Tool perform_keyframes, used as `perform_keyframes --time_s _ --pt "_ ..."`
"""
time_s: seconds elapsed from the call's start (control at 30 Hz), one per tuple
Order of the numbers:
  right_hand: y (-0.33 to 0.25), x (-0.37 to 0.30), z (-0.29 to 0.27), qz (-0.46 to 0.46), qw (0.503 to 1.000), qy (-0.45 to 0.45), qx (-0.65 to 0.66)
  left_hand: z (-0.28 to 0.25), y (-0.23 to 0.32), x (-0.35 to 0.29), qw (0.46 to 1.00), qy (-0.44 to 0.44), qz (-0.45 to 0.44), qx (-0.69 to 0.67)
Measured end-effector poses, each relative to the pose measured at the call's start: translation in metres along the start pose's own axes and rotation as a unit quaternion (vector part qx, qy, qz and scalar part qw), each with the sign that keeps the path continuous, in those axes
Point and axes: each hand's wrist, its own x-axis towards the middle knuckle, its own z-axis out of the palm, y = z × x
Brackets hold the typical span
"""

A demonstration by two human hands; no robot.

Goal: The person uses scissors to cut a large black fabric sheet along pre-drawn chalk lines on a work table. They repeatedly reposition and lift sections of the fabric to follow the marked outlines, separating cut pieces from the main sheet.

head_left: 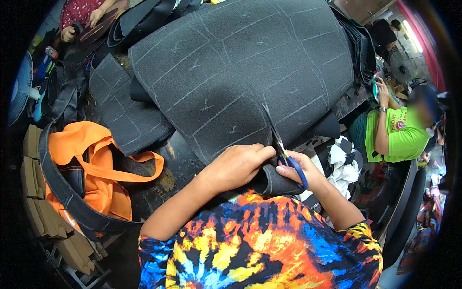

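— What do the two hands have in the head view?

— The right hand (pixel 301 169) is closed around the blue handles of a pair of scissors (pixel 284 149), whose blades point up and away from the person, lying over a big dark grey foam sheet (pixel 240 67). The left hand (pixel 238 166) is closed over the near edge of that sheet, just beside the scissors, pinching the material where it curls down into a roll toward the person's chest.

— Where does the sheet lie?

— It is spread over the counter (pixel 178 164) in front of the person, covering most of the middle of the view. Pale chalk lines divide it into box-like panels, and the blades sit along one of those lines near the lower edge.

— What else is around?

— To the left, a smaller grey foam piece (pixel 122 108) with the same chalk marks lies partly under the big sheet. Nearer the left edge sits an orange cloth bag (pixel 91 164) with a dark strap (pixel 62 192) across it, and beside it a row of tan blocks (pixel 36 188). On the right, another person in a bright green shirt (pixel 402 137) sits well apart. At upper left a third person's hand (pixel 96 15) shows over more dark material.
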Motion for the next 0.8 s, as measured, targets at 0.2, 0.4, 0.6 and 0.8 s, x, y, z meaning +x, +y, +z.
perform_keyframes --time_s 0.2,0.4,0.6,0.8 --pt "-0.012 0.004 -0.009 0.020 0.998 -0.045 0.027 0.004 0.001 -0.006 1.000 -0.006 -0.007 -0.010" --pt "-0.031 0.026 -0.017 -0.015 0.995 -0.099 0.023 0.005 0.009 -0.009 1.000 -0.008 -0.001 0.005" --pt "-0.042 0.020 -0.017 0.040 0.996 -0.082 -0.016 0.007 0.012 -0.009 1.000 -0.005 0.001 0.001" --pt "-0.051 0.026 -0.017 -0.005 0.995 -0.100 0.012 0.010 0.010 -0.010 1.000 -0.015 -0.006 -0.016"
